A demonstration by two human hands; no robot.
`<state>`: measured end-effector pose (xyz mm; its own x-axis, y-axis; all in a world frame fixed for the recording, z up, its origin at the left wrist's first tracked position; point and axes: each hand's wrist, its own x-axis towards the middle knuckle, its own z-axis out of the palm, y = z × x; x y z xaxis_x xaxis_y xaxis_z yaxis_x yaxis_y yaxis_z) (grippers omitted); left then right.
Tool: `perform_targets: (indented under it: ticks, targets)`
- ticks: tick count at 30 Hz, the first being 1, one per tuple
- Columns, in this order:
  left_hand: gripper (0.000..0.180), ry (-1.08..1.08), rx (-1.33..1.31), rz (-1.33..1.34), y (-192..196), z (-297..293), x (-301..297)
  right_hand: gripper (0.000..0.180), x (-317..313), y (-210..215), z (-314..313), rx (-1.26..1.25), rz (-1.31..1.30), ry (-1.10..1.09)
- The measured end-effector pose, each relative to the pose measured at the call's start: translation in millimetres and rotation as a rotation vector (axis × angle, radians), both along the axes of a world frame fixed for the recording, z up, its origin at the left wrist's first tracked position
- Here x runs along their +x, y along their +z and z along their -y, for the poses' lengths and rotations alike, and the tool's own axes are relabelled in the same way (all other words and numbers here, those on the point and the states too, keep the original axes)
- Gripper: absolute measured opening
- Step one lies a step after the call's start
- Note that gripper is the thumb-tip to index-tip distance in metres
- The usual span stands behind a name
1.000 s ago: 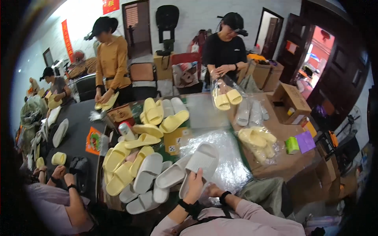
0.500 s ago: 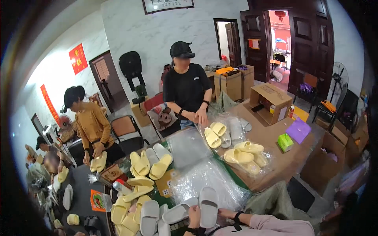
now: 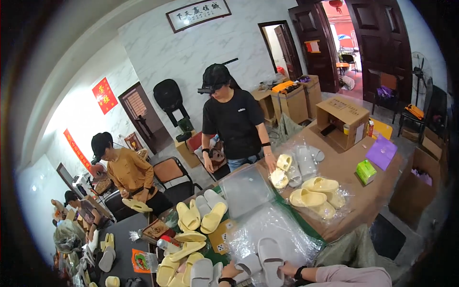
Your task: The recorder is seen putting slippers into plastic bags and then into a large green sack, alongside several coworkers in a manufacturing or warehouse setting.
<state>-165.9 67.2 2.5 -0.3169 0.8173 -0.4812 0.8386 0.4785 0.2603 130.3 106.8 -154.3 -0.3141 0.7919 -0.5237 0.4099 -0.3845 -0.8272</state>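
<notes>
A grey slipper [image 3: 271, 258] stands toe up at the lower edge, and my right hand [image 3: 289, 269] grips its right side. Left of it, a second grey slipper [image 3: 249, 264] lies tilted, with my left hand [image 3: 230, 271] closed at its outer edge; the fingertips are partly hidden. Both slippers are at the near edge of a stack of clear plastic bags [image 3: 272, 229]. Next to my left hand lies another grey slipper [image 3: 201, 273], beside a pile of pale yellow slippers [image 3: 168, 271].
Bagged yellow slippers [image 3: 313, 197] lie on the brown table [image 3: 354, 167]. Beyond stand an open carton [image 3: 342, 122], a green box [image 3: 366, 171] and a purple packet [image 3: 381, 154]. Across the table a co-worker in black [image 3: 234, 119] touches bagged slippers; another in mustard [image 3: 130, 167] holds a yellow slipper.
My left hand has moved from between the two grey slippers to the left one's outer side. The co-worker in black has reached toward the bagged slippers. The view has shifted.
</notes>
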Motion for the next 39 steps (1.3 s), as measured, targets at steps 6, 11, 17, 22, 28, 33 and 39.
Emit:
perform_targets:
  ticks: [6,11,17,22,28,33,39]
  targets:
    - [0.056,-0.055,0.221,0.038,-17,24,4,0.043,4,62,-18,-0.145,0.001,-0.079]
    - [0.045,0.254,0.315,0.309,24,48,41,0.034,32,79,-34,0.048,-0.325,-0.303]
    - [0.046,0.571,0.551,1.274,71,31,129,0.036,29,198,-56,0.410,-0.087,-0.139]
    - [0.046,0.398,0.516,1.001,9,9,131,0.035,19,205,-54,0.452,0.193,-0.140]
    - [0.041,0.954,0.635,1.481,-66,-13,124,0.036,31,136,-39,0.287,0.295,-0.100]
    - [0.042,0.652,0.435,1.379,-82,-72,148,0.030,26,89,-33,0.373,0.251,0.077]
    - [0.042,0.389,0.330,1.262,-74,-114,189,0.036,36,124,-29,0.430,0.139,-0.026]
